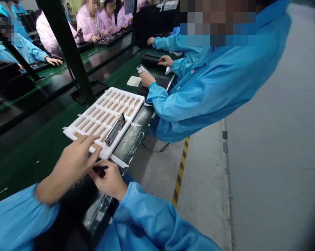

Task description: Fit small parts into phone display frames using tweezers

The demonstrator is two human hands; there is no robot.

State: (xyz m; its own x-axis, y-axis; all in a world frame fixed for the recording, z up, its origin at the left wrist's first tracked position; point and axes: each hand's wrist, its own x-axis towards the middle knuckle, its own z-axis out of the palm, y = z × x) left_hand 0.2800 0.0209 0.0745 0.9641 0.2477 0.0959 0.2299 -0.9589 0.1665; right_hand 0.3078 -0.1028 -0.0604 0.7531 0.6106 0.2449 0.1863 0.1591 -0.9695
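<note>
My left hand [75,162] reaches over the near edge of a white slotted foam tray [110,150], its fingers apart and nothing visible in them. Just below it, my right hand [112,181] is closed around a slim black object [100,168]; its exact kind is hard to make out, as the fingers cover part of it. A phone-like device [115,129] stands on its long edge, leaning, in a slot at the tray's right side. Most other slots show a tan bottom.
Beneath the tray is a dark green bench [21,160] with a worn front edge. A co-worker in a blue smock [199,94] sits close on the right, holding a phone [143,69]. A dark green post [68,52] rises behind the tray. Yellow-black tape [181,170] marks the floor.
</note>
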